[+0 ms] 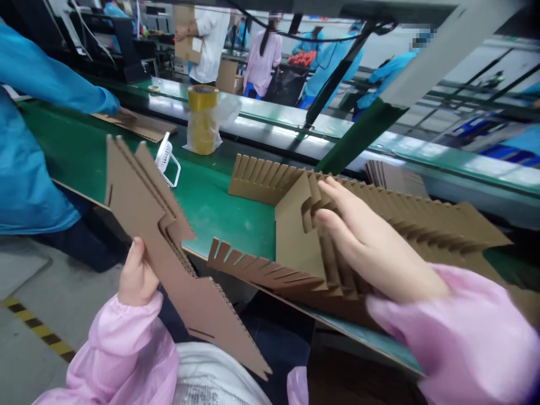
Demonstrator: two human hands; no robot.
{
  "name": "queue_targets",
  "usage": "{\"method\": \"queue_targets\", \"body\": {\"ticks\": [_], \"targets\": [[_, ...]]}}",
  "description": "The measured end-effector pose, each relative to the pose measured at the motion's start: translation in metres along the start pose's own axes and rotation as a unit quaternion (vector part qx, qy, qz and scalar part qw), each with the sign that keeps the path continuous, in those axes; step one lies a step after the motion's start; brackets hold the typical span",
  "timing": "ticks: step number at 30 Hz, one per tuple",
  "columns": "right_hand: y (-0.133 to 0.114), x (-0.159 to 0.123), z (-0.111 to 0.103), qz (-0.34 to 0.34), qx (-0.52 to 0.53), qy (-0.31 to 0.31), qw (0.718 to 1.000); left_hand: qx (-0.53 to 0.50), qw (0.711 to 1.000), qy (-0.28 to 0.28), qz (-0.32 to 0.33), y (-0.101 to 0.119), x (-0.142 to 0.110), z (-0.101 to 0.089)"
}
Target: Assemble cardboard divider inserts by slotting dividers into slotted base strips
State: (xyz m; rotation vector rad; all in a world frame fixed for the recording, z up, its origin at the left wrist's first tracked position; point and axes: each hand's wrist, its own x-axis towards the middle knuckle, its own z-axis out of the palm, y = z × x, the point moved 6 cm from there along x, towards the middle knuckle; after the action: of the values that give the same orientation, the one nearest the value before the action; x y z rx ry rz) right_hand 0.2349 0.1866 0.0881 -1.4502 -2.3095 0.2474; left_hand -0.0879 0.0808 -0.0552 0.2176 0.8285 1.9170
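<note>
My left hand [135, 277] grips a stack of slotted brown cardboard strips [156, 225], held upright and tilted over my lap at the lower left. My right hand [371, 247], fingers stretched out and together, rests on a standing cardboard divider piece [295, 230] that is slotted into a set of long notched cardboard strips [270, 180] lying on the green conveyor belt [211, 197]. The right hand holds nothing. Both sleeves are pink.
A roll of yellow tape [203, 119] in clear plastic and a small white fan [166, 159] stand on the belt. A person in a blue coat [29, 140] works at the left with flat cardboard [139, 125]. More people stand behind a second belt.
</note>
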Motion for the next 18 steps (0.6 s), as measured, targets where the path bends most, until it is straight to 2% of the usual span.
{"method": "queue_targets", "body": {"ticks": [1,3,6,8,10,12,15,18], "targets": [[-0.015,-0.012,-0.008,-0.019,0.053,0.002,0.998,0.005,1.0,0.001,0.006,-0.001,-0.002,0.0],[-0.048,-0.038,-0.01,-0.068,0.155,-0.066,0.983,0.019,1.0,-0.004,0.011,-0.003,-0.004,0.001],[-0.083,-0.072,0.014,-0.089,0.204,-0.231,0.947,0.027,0.999,-0.011,0.023,-0.003,-0.007,0.006],[-0.089,-0.084,0.034,-0.065,0.201,-0.294,0.932,0.029,0.999,-0.012,0.032,-0.004,-0.009,0.01],[-0.084,-0.085,0.045,-0.026,0.203,-0.298,0.933,0.034,0.998,-0.01,0.042,-0.004,-0.011,0.013],[-0.069,-0.081,0.045,0.023,0.199,-0.261,0.944,0.04,0.998,-0.006,0.043,-0.005,-0.011,0.014],[-0.051,-0.075,0.032,0.057,0.201,-0.201,0.957,0.049,0.998,-0.004,0.035,-0.007,-0.011,0.012],[-0.042,-0.073,0.015,0.052,0.2,-0.164,0.964,0.057,0.998,0.002,0.033,-0.007,-0.009,0.011]]}}
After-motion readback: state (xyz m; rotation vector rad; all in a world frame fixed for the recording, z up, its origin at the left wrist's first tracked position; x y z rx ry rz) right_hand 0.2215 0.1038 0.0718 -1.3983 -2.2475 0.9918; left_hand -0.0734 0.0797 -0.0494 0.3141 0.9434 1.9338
